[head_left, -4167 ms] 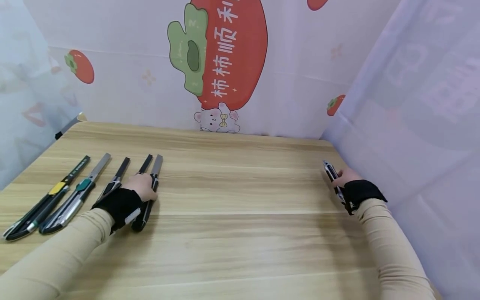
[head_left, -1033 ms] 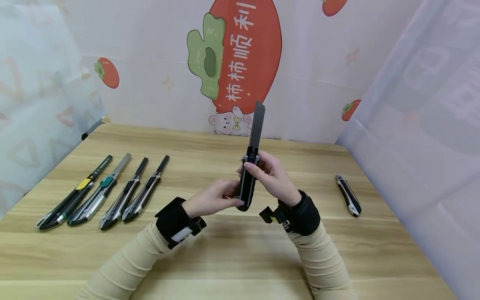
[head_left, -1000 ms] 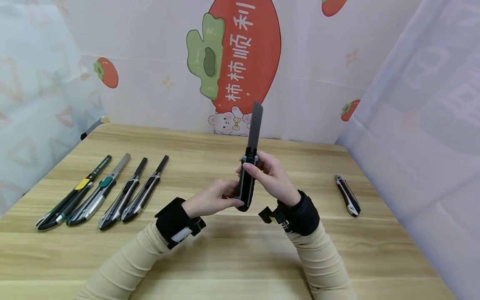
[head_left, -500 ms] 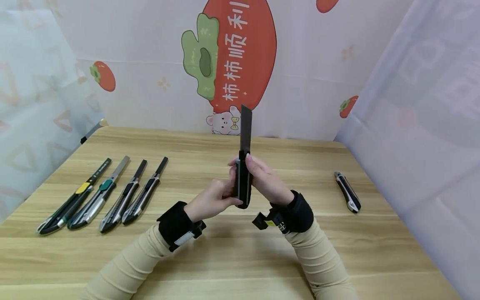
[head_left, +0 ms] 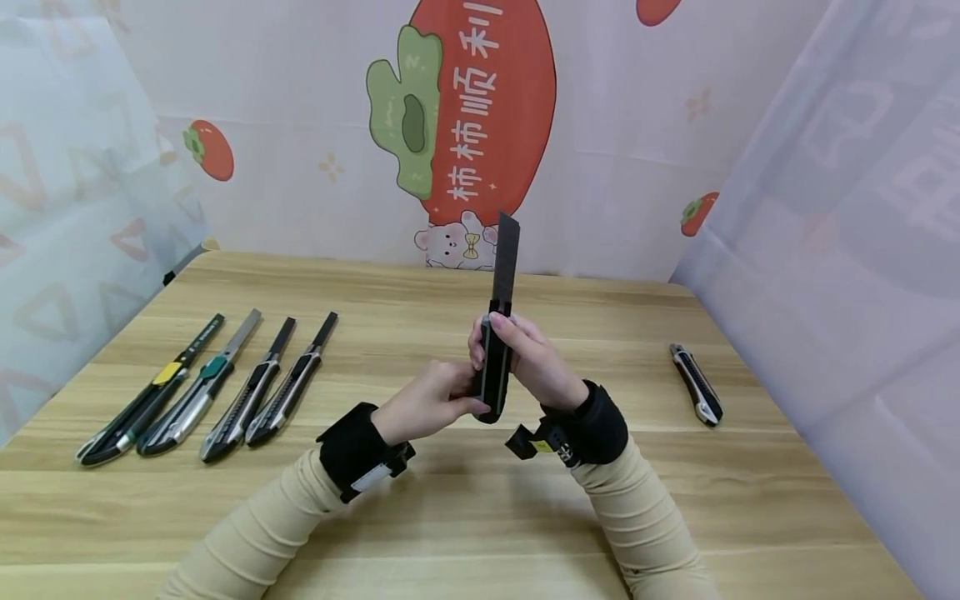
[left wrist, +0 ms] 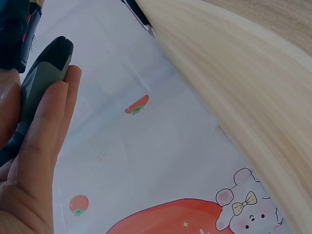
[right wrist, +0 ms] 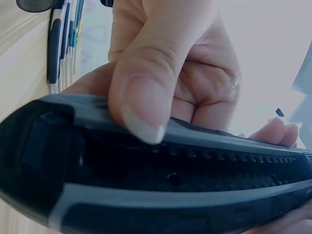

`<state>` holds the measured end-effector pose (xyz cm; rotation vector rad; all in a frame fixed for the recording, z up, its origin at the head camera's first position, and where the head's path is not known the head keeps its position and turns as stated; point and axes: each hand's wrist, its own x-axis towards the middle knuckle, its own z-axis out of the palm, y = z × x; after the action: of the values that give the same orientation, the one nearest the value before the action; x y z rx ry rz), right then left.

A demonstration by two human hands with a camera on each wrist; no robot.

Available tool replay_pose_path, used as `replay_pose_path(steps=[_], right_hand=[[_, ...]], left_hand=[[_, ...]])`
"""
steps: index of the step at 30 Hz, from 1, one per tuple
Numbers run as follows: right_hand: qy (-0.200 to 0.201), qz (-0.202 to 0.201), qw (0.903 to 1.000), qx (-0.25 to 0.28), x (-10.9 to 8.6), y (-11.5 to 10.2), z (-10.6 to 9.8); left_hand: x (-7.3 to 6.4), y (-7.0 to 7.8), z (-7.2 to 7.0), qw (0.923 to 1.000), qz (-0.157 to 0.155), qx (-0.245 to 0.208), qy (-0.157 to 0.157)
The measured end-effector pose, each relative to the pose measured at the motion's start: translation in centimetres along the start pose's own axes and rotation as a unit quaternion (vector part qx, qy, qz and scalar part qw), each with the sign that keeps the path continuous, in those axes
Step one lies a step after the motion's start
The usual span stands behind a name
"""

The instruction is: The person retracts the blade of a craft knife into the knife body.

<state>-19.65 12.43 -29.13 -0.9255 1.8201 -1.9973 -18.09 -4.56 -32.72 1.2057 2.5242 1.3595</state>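
Observation:
A black utility knife [head_left: 493,367] with grey trim stands nearly upright above the table, its wide dark blade [head_left: 506,258] extended upward. My left hand [head_left: 427,404] pinches the lower end of its handle between thumb and fingers. Higher up, my right hand [head_left: 543,371] grips the handle just below the blade, the thumb lying along its near face. In the right wrist view, the toothed slot of the utility knife [right wrist: 180,178] fills the foreground, with the left thumb [right wrist: 144,102] pressed on its edge. The left wrist view shows the rounded handle end between the left fingers [left wrist: 44,131].
On the left of the wooden table [head_left: 450,517] several utility knives lie side by side with blades extended, including a yellow-slider one [head_left: 161,379] and a green-slider one [head_left: 198,387]. A smaller utility knife [head_left: 696,385] lies at the right. Printed cloth [head_left: 615,167] encloses the table.
The black utility knife was lifted from the left group to the middle, and the smaller knife left on the right. Lately it turned slightly, and the right thumb moved up toward the blade.

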Motion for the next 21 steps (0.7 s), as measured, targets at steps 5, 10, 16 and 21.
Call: replay_pose_path(steps=[5, 10, 16, 21], right_hand=[[-0.011, -0.009, 0.9999, -0.001, -0.15, -0.12, -0.13], [-0.018, -0.016, 0.9997, 0.003, -0.2, -0.15, -0.12], [-0.024, -0.02, 0.9994, 0.013, -0.35, -0.12, -0.14], [-0.026, -0.025, 0.9992, 0.019, -0.4, -0.12, -0.22]], left_hand=[[0.02, 0.21, -0.01, 1.0, -0.003, 0.006, -0.004], [-0.06, 0.33, -0.01, 1.0, -0.003, 0.006, -0.006], [-0.11, 0.33, -0.01, 0.9999, -0.009, 0.0, -0.012], [-0.16, 0.5, -0.22, 0.9996, -0.006, -0.024, -0.012]])
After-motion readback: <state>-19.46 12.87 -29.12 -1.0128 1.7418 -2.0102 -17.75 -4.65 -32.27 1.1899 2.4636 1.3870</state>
